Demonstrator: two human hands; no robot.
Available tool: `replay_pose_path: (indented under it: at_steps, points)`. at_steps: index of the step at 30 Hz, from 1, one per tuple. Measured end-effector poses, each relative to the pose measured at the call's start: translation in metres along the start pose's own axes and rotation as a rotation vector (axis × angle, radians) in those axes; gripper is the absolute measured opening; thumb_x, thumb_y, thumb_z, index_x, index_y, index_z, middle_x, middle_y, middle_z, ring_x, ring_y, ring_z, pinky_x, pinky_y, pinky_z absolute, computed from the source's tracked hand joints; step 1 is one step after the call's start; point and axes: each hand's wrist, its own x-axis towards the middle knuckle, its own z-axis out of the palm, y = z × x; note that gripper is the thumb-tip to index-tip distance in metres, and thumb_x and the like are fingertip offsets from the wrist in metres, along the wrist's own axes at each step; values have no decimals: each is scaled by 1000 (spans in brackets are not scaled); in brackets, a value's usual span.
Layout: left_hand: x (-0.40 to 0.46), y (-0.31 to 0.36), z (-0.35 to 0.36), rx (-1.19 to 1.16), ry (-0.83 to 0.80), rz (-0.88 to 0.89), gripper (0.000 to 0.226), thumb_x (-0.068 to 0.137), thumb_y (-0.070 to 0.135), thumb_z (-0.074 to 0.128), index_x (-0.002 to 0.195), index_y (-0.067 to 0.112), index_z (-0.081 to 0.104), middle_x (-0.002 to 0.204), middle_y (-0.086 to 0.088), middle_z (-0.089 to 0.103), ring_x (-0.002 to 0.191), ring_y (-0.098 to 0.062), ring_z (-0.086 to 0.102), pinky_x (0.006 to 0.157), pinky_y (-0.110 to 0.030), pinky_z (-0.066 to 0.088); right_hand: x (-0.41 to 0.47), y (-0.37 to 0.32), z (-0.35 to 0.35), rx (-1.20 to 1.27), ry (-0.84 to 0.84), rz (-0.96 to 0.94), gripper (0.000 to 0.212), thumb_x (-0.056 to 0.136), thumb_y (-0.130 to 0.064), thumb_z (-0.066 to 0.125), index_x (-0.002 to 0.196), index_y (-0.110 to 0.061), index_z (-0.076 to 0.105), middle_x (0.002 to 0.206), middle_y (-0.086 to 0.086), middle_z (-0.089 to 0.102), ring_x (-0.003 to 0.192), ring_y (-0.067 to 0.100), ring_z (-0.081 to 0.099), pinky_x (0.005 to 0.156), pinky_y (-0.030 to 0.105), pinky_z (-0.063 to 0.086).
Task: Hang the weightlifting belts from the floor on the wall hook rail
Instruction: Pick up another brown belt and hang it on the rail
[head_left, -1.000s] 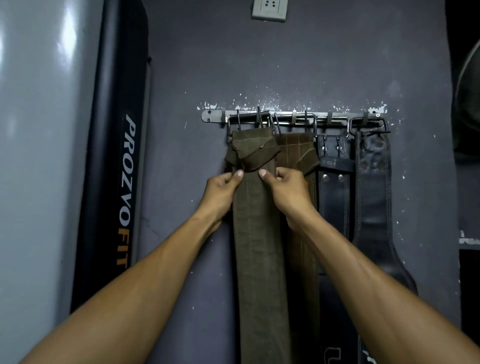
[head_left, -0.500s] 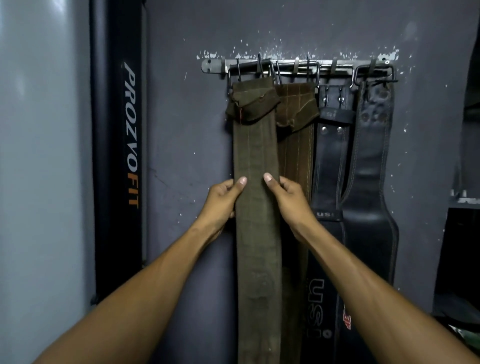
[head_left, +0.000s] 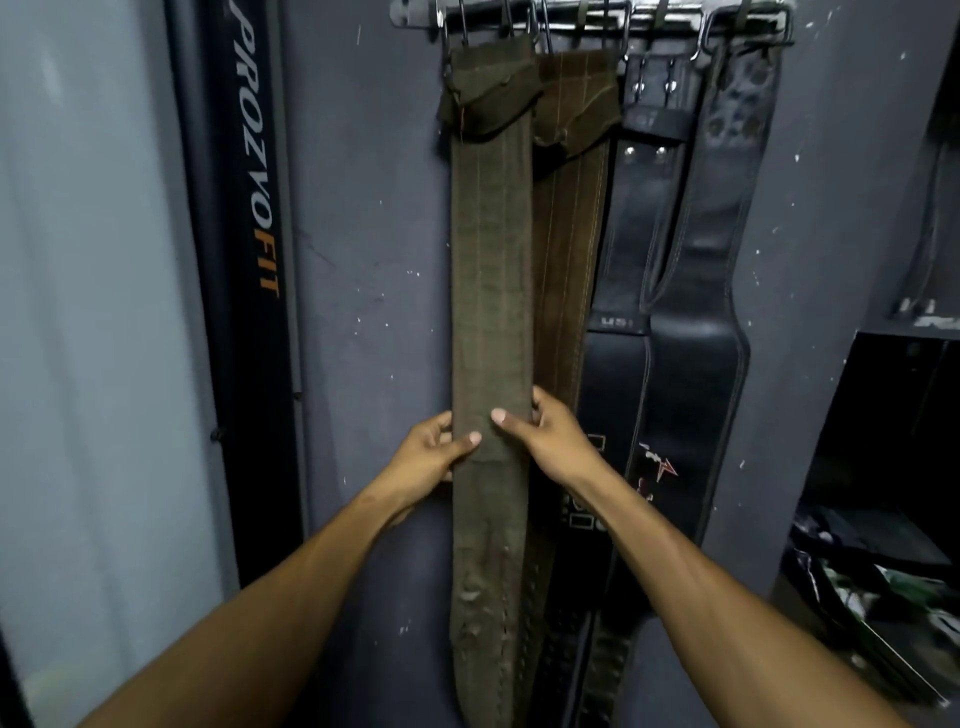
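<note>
Fingers of both hands are clamped on the olive belt (head_left: 491, 291) at mid-length: the left hand (head_left: 428, 457) pinches the left edge with the thumb laid across the front face, and the right hand (head_left: 553, 441) pinches the right edge in the same way. By this two-sided grip the strap is held flat against the wall (head_left: 363, 208) and, it is judged, smoothed or steadied so that it drops straight. The olive belt is suspended by its buckle end from the hook rail (head_left: 597, 13), at the left end of the row, and its tail reaches past the lower edge of the view. Just beside it to the right a brown belt (head_left: 569, 249) is hung, partly overlapped by it; next come two black leather belts (head_left: 691, 364), also carried by the rail. Four belts are thus held by the rail. A dark upright pad lettered PROZVOFIT (head_left: 254, 171) is leaned at the left. Whether any belt remains on the floor cannot be told.
</note>
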Motion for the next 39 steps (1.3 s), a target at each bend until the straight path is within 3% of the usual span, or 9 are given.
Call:
replay_pose_path:
  at_steps: [6, 9, 11, 21, 25, 28, 32, 36, 39]
  points:
    - [-49, -21, 9, -41, 52, -46, 32, 101, 20, 61, 132, 14, 63, 121, -9, 75, 111, -23, 72, 90, -36, 61, -50, 21, 7, 159, -53, 28, 25, 98, -4, 67, 119, -18, 70, 110, 0, 81, 105, 15, 76, 85, 27, 60]
    - [-88, -39, 16, -18, 54, -107, 35, 99, 9, 61, 134, 6, 60, 124, -16, 72, 113, -26, 70, 91, -31, 60, -83, 40, 12, 152, -91, 133, 37, 96, 3, 66, 132, 0, 61, 125, 18, 73, 108, 21, 73, 95, 36, 60]
    - [-112, -51, 21, 3, 106, -127, 34, 99, 2, 58, 133, -3, 58, 124, -25, 70, 110, -31, 68, 92, -33, 60, -108, 55, 17, 157, -79, 176, 33, 97, 7, 62, 129, 11, 60, 123, 26, 70, 93, 12, 75, 87, 28, 61]
    - [-187, -66, 40, 36, 175, -189, 19, 99, 13, 63, 116, 7, 68, 99, -7, 80, 86, -15, 77, 69, -23, 59, -179, 62, 36, 161, -42, 228, 27, 95, 10, 62, 123, 10, 63, 99, 9, 77, 75, 0, 74, 74, 18, 60]
    - [-200, -74, 42, 123, 189, -242, 27, 98, 16, 66, 119, 0, 64, 100, -8, 78, 89, -12, 76, 76, -23, 58, -193, 66, 37, 95, -65, 280, 32, 94, 1, 70, 125, 2, 63, 112, 13, 73, 94, 14, 74, 88, 26, 60]
    - [-218, -103, 39, 228, 198, -326, 33, 98, 17, 65, 124, 0, 54, 101, -4, 72, 79, 2, 71, 70, -13, 52, -223, 93, 42, -77, -109, 386, 29, 90, -11, 78, 113, -15, 61, 103, 5, 77, 97, 20, 73, 86, 31, 59]
    - [-245, -147, 33, 217, 205, -419, 44, 98, 15, 65, 137, 5, 46, 125, -2, 61, 109, -6, 62, 89, -17, 46, -261, 132, 52, -177, -62, 551, 48, 88, -20, 82, 129, -13, 57, 124, 11, 73, 110, 21, 69, 98, 36, 55]
    - [-280, -189, 29, 185, 245, -476, 30, 94, -5, 64, 118, 4, 48, 113, -16, 56, 105, -20, 54, 95, -28, 46, -293, 160, 65, -259, -62, 703, 54, 91, -28, 79, 138, -12, 56, 126, 10, 70, 106, 19, 64, 82, 27, 50]
    - [-314, -219, 24, 207, 238, -517, 22, 94, -6, 64, 104, 10, 53, 103, -11, 61, 93, -14, 59, 84, -15, 49, -316, 182, 74, -278, -56, 801, 51, 93, -30, 77, 137, -12, 57, 128, 11, 71, 116, 26, 66, 99, 42, 54]
